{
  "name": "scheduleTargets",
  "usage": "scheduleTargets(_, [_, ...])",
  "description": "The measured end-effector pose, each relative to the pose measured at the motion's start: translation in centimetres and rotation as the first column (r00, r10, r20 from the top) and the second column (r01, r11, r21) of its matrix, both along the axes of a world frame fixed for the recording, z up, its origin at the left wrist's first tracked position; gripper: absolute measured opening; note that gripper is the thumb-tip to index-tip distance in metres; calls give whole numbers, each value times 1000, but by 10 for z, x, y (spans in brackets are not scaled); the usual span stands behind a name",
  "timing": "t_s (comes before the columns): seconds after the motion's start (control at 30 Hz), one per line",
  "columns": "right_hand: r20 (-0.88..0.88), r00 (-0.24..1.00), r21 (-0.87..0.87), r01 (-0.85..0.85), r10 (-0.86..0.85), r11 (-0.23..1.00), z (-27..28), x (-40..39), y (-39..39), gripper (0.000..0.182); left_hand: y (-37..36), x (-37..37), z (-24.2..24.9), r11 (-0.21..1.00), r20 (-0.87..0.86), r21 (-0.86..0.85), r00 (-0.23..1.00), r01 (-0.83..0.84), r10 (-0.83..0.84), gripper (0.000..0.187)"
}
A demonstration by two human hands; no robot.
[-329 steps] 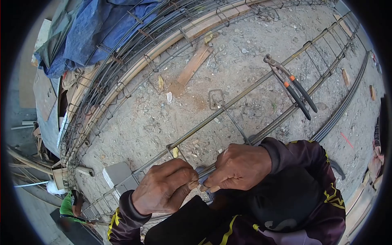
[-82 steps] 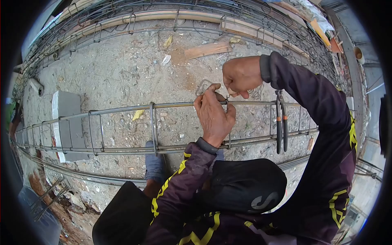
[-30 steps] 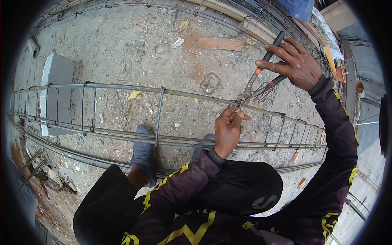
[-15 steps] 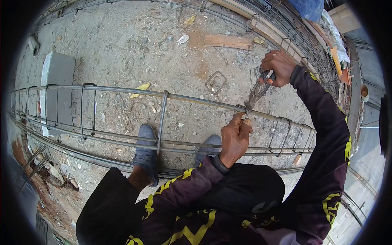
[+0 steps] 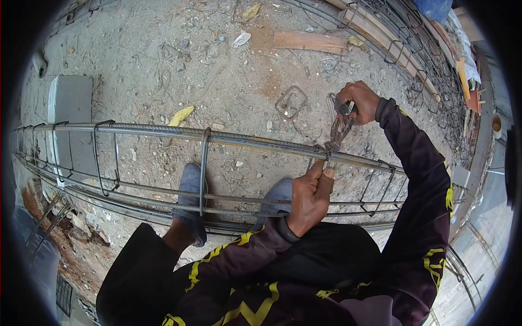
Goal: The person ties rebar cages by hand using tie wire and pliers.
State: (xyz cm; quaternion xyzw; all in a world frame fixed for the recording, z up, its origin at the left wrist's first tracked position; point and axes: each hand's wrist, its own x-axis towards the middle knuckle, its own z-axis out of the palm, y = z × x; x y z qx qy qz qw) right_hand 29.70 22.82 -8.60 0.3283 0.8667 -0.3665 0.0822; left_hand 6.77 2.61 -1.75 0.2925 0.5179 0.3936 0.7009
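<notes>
A long rebar cage with several square stirrups runs across in front of me. My right hand is closed round the handles of pincers, and a bundle of thin wire hangs beside them. The pincers' jaws touch the top bars at a stirrup. Just below that joint, my left hand pinches the stirrup with thumb and fingers.
A grey block stands under the cage at the left. Beyond the cage lie a loose wire ring, a wooden board and yellow leaves. More rebar cages lie at the upper right. My shoes are beneath the bars.
My right hand has moved slightly left and down, with the pincers now more upright at the joint. My left hand keeps its hold. The view has shifted a little.
</notes>
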Motion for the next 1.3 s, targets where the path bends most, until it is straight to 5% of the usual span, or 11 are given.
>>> scheduleTargets(0.17, [281, 960, 94, -47, 19, 994, 66, -8, 16, 28, 4, 3, -2, 999, 62, -23, 997, -44, 45, 23])
scheduleTargets(0.3, [701, 702, -139, -43, 129, 989, 178, -38, 29, 30, 1, 7, -4, 996, 151, -33, 985, -83, 87, 28])
scheduleTargets(0.37, [796, 596, -450, 466, 105, 762, 227, -54, 18, 25, 0, 8, -9, 997, 127, 7, 989, -82, 80, 24])
scheduleTargets(0.5, [719, 695, -644, 673, -14, 362, 260, -60, -17, 26, -4, 15, -15, 989, 128, 59, 984, -135, 126, 22])
scheduleTargets(0.8, [815, 547, -401, 771, -191, 495, 266, -104, -60, 21, -6, 13, -22, 992, 88, 59, 991, -108, 103, 23])
scheduleTargets(0.93, [840, 529, -360, 710, -121, 605, 268, -114, -63, 36, -6, 12, -25, 997, 40, 57, 998, -49, 47, 21])
scheduleTargets(1.03, [733, 673, -27, 179, -102, 984, 265, -92, -82, 50, -1, 8, -20, 997, 52, 74, 998, -34, 31, 20])
scheduleTargets(1.1, [803, 584, 208, -84, -121, 974, 288, -115, -75, 57, 3, 8, -13, 995, 61, 87, 997, -43, 38, 22])
scheduleTargets(1.17, [728, 684, 461, -538, 46, 706, 294, -105, -54, 48, 5, 7, -5, 995, 57, 93, 998, -44, 39, 24])
scheduleTargets(1.23, [738, 664, 498, -655, 118, 568, 293, -120, -42, 46, 8, -2, -2, 970, -158, 183, 978, 161, -133, 28])
scheduleTargets(1.3, [833, 551, 222, -415, 49, 883, 291, -130, -30, 31, 15, -11, -6, 864, -479, 253, 832, 436, -279, 35])
